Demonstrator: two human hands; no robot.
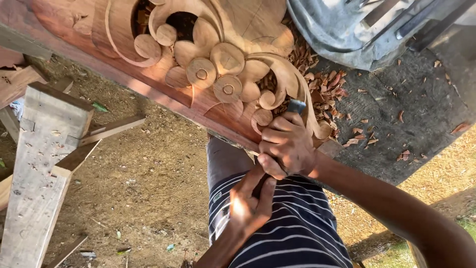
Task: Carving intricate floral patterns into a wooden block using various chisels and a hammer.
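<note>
A carved wooden panel [208,64] of scrolls and rounded petals lies across the tabletop [396,114], shavings [327,84] heaped beside it. The right hand [286,146] has its grip tight around a chisel [296,105] at the panel's lower edge; the left hand [250,203] closes on its handle. The carving looks mid-cut; the next push seems to need steady pressure. The blade tip is hidden.

Bright daylight, hard shadows, sunlit glare lower right, sharp focus

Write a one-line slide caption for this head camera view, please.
Right hand grips a dark metal chisel against the reddish-brown carved floral wood panel; left hand holds its handle.
</note>
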